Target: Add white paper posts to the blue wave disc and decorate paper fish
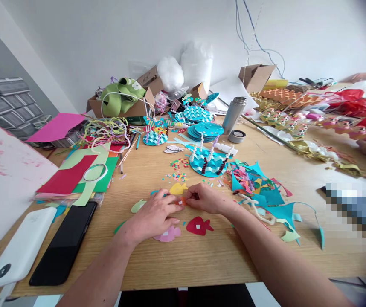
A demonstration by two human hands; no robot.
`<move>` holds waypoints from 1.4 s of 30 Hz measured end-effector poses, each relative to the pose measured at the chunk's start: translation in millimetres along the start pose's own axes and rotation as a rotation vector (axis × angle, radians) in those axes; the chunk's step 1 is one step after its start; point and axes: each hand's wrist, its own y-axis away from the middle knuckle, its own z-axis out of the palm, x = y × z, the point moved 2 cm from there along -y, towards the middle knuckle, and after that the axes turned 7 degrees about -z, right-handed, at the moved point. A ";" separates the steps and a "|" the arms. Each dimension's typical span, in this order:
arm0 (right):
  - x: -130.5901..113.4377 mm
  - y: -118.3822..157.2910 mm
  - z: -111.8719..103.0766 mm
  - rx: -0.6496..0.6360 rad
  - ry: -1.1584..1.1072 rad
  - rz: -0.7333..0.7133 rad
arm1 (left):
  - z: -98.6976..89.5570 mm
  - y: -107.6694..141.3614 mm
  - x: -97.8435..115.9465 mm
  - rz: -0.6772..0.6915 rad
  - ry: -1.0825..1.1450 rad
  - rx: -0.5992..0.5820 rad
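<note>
My left hand [155, 214] lies with its fingers spread over the table, its fingertips on a small orange paper fish [181, 202] that bears a white square. Thumb and fingers of my right hand [204, 198] are pinched together at the right end of this fish; what they grip is hidden. Just beyond lies a yellow paper fish [177, 188]. Nearer me are a red paper fish [198, 226] with a white square and a pink paper fish [169, 234], partly under my left thumb. A light green fish [137, 206] shows left of my left hand.
Beyond my hands stands a blue wavy paper piece [209, 164] with twisted posts. Blue paper scraps [271, 198] spread to the right. A steel flask [234, 115] stands behind. Leftward lie a black phone [64, 244], a white power bank [19, 247] and a tape roll [95, 172].
</note>
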 end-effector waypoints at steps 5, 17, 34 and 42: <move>1.8 0.3 1.3 -0.001 -0.002 0.007 | -0.7 -0.2 1.2 0.000 -0.006 -0.001; -1.3 1.6 6.9 -0.018 0.112 0.042 | -1.3 -1.0 1.8 -0.006 -0.005 -0.017; -6.5 2.7 8.1 -0.061 0.229 0.059 | -1.8 -0.5 3.6 0.000 0.009 -0.010; -9.0 2.6 6.4 -0.079 0.237 0.079 | -2.7 -0.6 4.3 -0.009 0.002 -0.023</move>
